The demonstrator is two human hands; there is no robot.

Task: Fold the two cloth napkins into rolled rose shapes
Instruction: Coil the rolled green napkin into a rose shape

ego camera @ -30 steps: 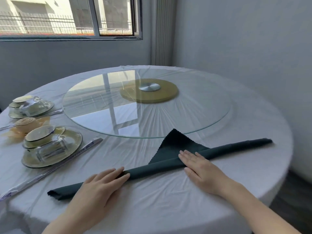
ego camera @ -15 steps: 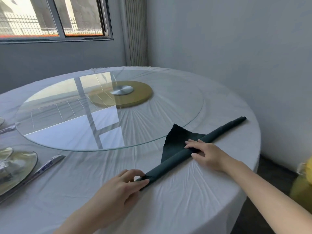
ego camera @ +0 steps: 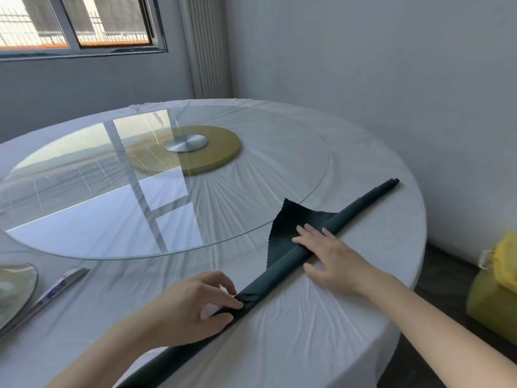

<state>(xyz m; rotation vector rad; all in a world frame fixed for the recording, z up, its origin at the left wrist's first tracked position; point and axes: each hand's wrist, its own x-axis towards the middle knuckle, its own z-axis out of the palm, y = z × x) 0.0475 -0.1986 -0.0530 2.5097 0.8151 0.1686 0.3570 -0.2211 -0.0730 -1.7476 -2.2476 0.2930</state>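
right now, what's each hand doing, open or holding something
Left hand: fingers curled, pinching the dark green rolled cloth napkin.
Right hand: open, fingers flat, pressing on the same napkin.

Grey walls, daylit window, perhaps a corner radiator, white-clothed round table.
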